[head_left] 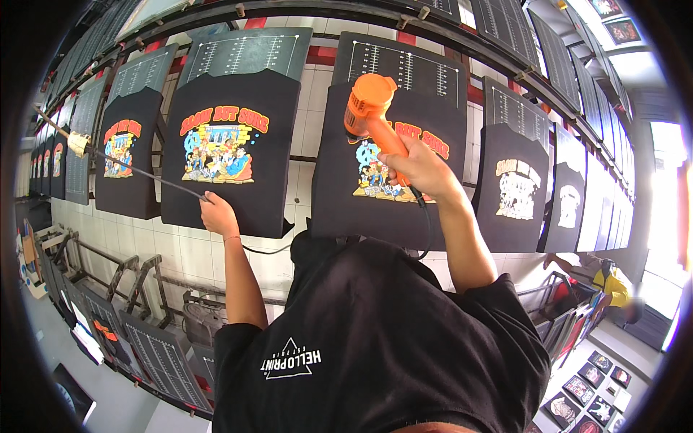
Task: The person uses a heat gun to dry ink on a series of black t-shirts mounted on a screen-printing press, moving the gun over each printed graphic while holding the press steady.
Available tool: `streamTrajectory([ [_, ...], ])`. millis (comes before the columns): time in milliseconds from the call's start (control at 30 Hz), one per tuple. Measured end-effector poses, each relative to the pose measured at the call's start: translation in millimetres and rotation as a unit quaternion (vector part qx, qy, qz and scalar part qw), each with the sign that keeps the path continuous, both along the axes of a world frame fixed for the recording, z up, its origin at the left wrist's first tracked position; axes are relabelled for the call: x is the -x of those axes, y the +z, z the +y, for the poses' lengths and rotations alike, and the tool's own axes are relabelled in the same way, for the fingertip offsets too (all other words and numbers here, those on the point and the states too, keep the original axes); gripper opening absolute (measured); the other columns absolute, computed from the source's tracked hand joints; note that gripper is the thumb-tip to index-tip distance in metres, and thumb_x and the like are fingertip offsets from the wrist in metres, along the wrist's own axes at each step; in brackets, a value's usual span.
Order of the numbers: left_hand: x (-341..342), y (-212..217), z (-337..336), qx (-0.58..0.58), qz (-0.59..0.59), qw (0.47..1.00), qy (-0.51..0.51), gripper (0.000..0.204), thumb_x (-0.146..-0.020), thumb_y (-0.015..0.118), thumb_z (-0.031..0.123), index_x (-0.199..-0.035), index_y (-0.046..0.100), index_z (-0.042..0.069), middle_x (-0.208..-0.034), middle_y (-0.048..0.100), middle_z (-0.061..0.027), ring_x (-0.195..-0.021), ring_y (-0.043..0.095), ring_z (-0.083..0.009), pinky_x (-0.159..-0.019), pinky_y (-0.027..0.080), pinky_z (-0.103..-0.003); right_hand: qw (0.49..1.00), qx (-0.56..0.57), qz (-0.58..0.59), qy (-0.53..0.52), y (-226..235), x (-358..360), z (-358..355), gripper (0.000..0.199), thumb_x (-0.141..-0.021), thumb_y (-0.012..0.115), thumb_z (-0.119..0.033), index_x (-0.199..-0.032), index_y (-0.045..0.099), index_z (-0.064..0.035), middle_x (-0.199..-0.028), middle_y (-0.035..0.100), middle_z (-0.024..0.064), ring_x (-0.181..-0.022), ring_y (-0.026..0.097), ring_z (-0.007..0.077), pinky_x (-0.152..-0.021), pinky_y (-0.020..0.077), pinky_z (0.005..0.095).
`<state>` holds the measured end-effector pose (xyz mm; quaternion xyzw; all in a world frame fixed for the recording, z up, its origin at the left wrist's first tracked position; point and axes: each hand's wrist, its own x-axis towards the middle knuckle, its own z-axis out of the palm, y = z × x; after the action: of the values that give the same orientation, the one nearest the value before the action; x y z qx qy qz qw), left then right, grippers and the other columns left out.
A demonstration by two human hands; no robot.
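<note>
The right hand (426,169) has its fingers wrapped around the handle of an orange hot-air blower (393,144), above a black printed T-shirt (375,215) on a dark platen (411,65). From this grip, the long axis of the handle runs up and to the left, so the dark grilled end is over the upper left side of the print (whether it touches, I cannot tell). The left hand (218,214), farther from this shirt, pinches a dark cord (155,175) over the neighbouring T-shirt (268,196).
</note>
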<state>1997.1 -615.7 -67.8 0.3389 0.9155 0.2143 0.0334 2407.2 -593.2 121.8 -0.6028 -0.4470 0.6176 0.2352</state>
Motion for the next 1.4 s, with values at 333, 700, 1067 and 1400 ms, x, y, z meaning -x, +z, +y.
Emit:
streamTrajectory([
  [333, 1, 0, 1, 0.013, 0.002, 1.000, -0.003, 0.046, -0.099, 0.039, 0.040, -0.097, 0.065, 0.002, -0.087, 0.070, -0.0206, -0.082, 0.066, -0.0445, -0.071, 0.050, -0.056, 0.999, 0.023, -0.015, 0.027, 9, 3, 2, 0.033, -0.087, 0.064, -0.020, -0.107, 0.054, 0.0049, -0.072, 0.057, 0.0051, -0.062, 0.058, 0.0111, -0.059, 0.0514, 0.0270],
  [700, 3, -6, 0, 0.003, -0.006, 1.000, 0.003, 0.046, -0.099, 0.039, 0.041, -0.096, 0.065, 0.003, -0.087, 0.071, -0.0186, -0.082, 0.067, -0.0430, -0.071, 0.050, -0.055, 1.000, -0.015, -0.021, -0.002, -5, -8, 11, 0.032, -0.090, 0.064, -0.020, -0.108, 0.055, 0.0041, -0.070, 0.056, 0.0025, -0.060, 0.057, 0.0084, -0.054, 0.0457, 0.0246],
  [1067, 1, -2, -1, 0.016, -0.006, 1.000, -0.001, 0.045, -0.100, 0.039, 0.040, -0.093, 0.064, 0.003, -0.085, 0.070, -0.0182, -0.081, 0.066, -0.0432, -0.071, 0.050, -0.055, 0.997, -0.043, -0.052, -0.033, -4, -15, 4, 0.030, -0.089, 0.064, -0.020, -0.105, 0.055, 0.0039, -0.069, 0.056, 0.0034, -0.059, 0.058, 0.0094, -0.056, 0.0478, 0.0257],
  [1400, 0, 0, 0, 0.005, -0.012, 1.000, 0.008, 0.047, -0.099, 0.040, 0.041, -0.093, 0.065, 0.002, -0.086, 0.070, -0.0194, -0.082, 0.066, -0.0435, -0.072, 0.049, -0.054, 0.997, -0.040, -0.054, -0.029, -6, -36, 2, 0.029, -0.090, 0.063, -0.022, -0.103, 0.056, 0.0031, -0.070, 0.056, 0.0028, -0.060, 0.055, 0.0080, -0.056, 0.0457, 0.0253],
])
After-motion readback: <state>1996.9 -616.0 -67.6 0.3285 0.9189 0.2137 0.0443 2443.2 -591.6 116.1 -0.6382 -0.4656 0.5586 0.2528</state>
